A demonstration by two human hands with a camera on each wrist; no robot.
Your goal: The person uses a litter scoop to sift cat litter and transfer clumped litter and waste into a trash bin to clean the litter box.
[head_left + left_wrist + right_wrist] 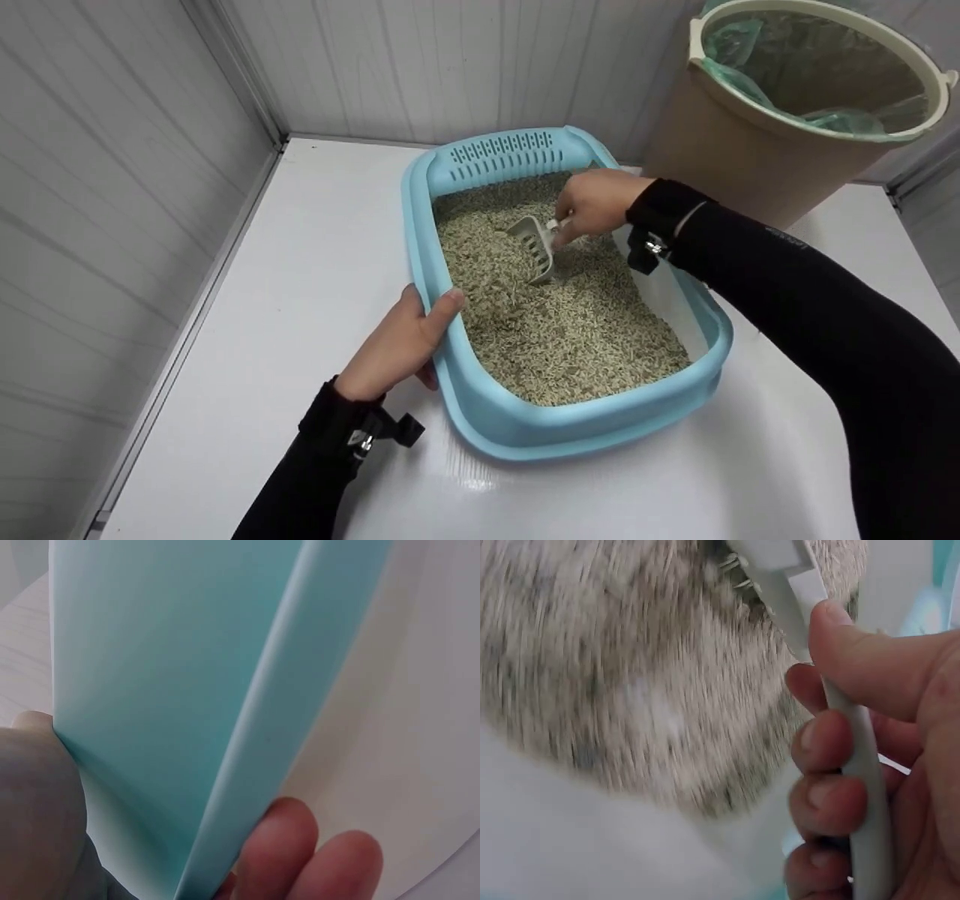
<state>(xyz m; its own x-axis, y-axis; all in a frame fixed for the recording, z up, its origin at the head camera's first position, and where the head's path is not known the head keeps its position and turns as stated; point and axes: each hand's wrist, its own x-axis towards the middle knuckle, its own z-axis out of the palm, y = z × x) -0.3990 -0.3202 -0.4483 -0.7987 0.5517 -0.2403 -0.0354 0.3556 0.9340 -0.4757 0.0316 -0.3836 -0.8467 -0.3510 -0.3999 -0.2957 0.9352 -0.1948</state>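
A light blue litter box [570, 431] filled with pellet cat litter [592, 337] stands on the white table. My left hand [405, 334] grips its left rim, thumb over the top; in the left wrist view two fingertips [281, 847] curl under the blue rim [255, 720]. My right hand [600, 202] holds a pale grey litter scoop [534, 247] inside the box. Its slotted head is tilted and touches the litter. Seen from the right wrist, the fingers wrap round the scoop's handle [862, 787], and the thumb lies along it. The litter there is blurred.
A tall beige bin [720, 157] lined with a green plastic bag [844, 120] stands behind the box at the right. Pale panelled walls [450, 67] close off the back and the left side. White tabletop [315, 247] extends left of the box.
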